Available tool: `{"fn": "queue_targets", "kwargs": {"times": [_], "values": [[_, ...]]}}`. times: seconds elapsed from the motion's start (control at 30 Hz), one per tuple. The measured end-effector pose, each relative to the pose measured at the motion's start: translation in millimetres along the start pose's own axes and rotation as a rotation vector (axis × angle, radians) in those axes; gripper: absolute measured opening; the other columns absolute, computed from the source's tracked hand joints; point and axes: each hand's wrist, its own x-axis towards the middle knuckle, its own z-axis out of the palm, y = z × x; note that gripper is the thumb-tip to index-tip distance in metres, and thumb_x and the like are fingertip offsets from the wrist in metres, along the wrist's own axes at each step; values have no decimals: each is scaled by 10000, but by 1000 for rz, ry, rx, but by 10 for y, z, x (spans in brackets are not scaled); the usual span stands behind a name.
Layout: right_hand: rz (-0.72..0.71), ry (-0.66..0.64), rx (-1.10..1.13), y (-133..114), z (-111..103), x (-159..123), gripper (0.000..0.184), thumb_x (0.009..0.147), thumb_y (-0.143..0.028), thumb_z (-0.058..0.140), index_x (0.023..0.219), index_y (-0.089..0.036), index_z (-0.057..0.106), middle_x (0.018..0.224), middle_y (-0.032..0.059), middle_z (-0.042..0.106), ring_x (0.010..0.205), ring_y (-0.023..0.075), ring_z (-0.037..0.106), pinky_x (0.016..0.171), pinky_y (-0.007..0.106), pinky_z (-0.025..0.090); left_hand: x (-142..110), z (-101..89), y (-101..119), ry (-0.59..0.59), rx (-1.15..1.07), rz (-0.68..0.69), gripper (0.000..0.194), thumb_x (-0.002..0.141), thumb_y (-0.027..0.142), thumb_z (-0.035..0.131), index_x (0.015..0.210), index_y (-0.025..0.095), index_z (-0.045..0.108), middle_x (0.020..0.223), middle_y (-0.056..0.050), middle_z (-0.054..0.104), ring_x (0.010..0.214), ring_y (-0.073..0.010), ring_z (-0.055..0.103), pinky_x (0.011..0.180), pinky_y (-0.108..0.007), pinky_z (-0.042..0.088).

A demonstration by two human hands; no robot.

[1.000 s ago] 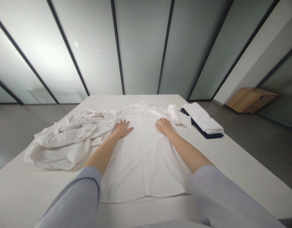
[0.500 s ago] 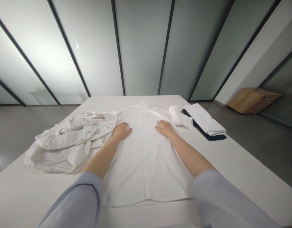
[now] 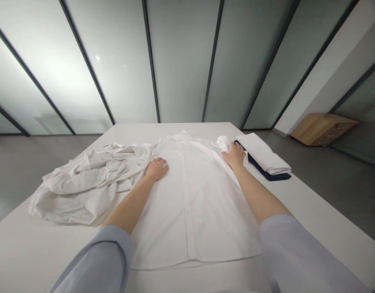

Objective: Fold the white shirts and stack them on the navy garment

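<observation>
A white button-up shirt (image 3: 190, 195) lies flat, front up, in the middle of the white table (image 3: 312, 211), collar at the far end. My left hand (image 3: 156, 169) rests palm down on the shirt's left chest, fingers slightly curled. My right hand (image 3: 234, 156) lies on the shirt's right sleeve (image 3: 225, 143) near the shoulder, fingers stretched over the bunched cloth.
A crumpled heap of white garments (image 3: 83, 179) lies to the left of the shirt. At the right edge sits a folded white cloth (image 3: 263, 154) on top of a folded dark navy one (image 3: 267, 173). Glass partitions stand beyond; a wooden cabinet (image 3: 323, 128) is on the floor at right.
My right hand slid from the shirt's right chest outward to the right sleeve. The left hand stayed almost in place, its fingers curling a little.
</observation>
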Motion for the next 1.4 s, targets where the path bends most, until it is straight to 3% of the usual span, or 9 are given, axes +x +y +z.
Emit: {"fn": "queue_targets", "kwargs": {"times": [0.17,0.4,0.6,0.73,0.83,0.93,1.17,1.27,1.4], "values": [[142,-307,-112,307,-86,145,405,791,-317,573,1150,-139,631,1139,190,638,1067,318,594,862,415,448,-4,-1,4,0,-25,-9,390,890,378,423,1200,216,595,1261,-91,580,1179,-252,504,1010,-371,385],[318,131,157,252,-445,432,396,802,-322,546,1150,-145,607,1062,152,666,968,281,609,787,355,474,-19,-26,55,6,9,-5,380,895,363,417,1194,197,583,1249,-99,580,1159,-256,512,969,-373,408],[71,167,203,-225,-803,585,384,894,-357,448,1131,-121,637,1096,159,662,1024,281,584,873,386,456,9,-34,109,-33,34,-34,371,887,343,440,1206,208,575,1266,-112,572,1192,-277,501,983,-408,393],[-252,-178,444,-676,-915,306,396,938,-415,426,1083,-145,678,1078,123,690,1029,253,603,894,360,457,131,-66,252,39,-202,-6,435,896,399,464,1278,207,543,1324,-100,557,1218,-265,499,1046,-399,353],[-470,-543,793,-875,-856,16,480,962,-494,373,1191,-169,641,1100,106,695,977,210,643,877,340,482,259,-101,347,-15,-597,-49,537,967,502,264,1359,204,478,1322,-91,577,1110,-221,586,950,-358,438],[-476,-564,890,-868,-664,-192,496,974,-486,332,1191,-161,638,1123,116,689,1017,210,643,908,353,481,313,-131,351,-150,-803,-143,618,963,578,180,1434,239,393,1298,-95,608,1077,-224,620,890,-350,465],[-476,-485,89,-511,-88,-465,498,931,-438,444,1370,-212,510,1454,105,457,1351,260,389,1113,426,288,176,-149,252,-310,-589,-145,528,734,450,641,1161,141,619,1060,-106,702,970,-261,653,808,-316,498],[-397,-533,-69,-357,46,-480,527,974,-465,305,1422,-223,440,1521,97,357,1405,266,296,1119,510,235,155,-185,224,-318,-687,-171,255,735,315,586,910,152,675,913,-64,710,937,-263,657,776,-326,520],[-360,-491,-86,-156,125,-325,477,974,-399,301,1363,-212,504,1494,95,402,1368,258,357,1102,478,269,116,-269,110,-433,-1049,-346,301,832,296,390,908,175,655,859,-68,711,857,-233,685,731,-346,566]]}}
